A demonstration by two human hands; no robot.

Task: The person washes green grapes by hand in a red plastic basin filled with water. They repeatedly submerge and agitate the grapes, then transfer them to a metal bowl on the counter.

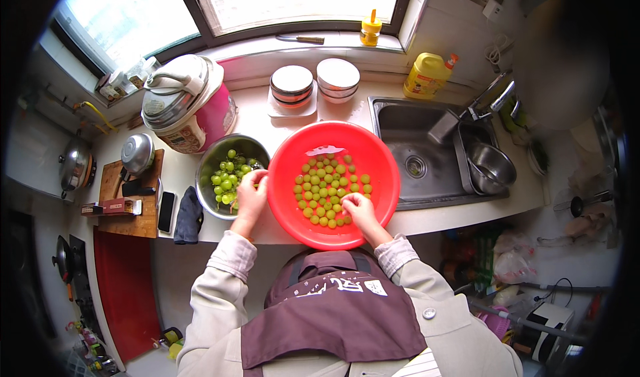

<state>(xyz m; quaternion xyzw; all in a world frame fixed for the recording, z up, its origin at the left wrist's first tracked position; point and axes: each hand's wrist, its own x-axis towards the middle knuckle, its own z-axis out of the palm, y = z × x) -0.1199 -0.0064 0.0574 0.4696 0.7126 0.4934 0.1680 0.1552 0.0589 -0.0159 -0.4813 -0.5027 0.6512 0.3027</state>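
A red plastic basin stands on the counter before me, holding water and many loose green grapes. To its left sits a stainless steel bowl with green grapes on stems. My left hand is over the right side of the steel bowl, fingertips bent together beside the basin's rim. Whether they pinch anything is hidden. My right hand reaches over the near right part of the basin, thumb and fingers drawn together close to the floating grapes. I cannot make out anything between them.
Right of the basin is a steel sink holding a metal bowl. Stacked bowls, a pink-and-white electric cooker and a yellow detergent jug stand behind. At left lie a phone, a dark cloth and a wooden cutting board.
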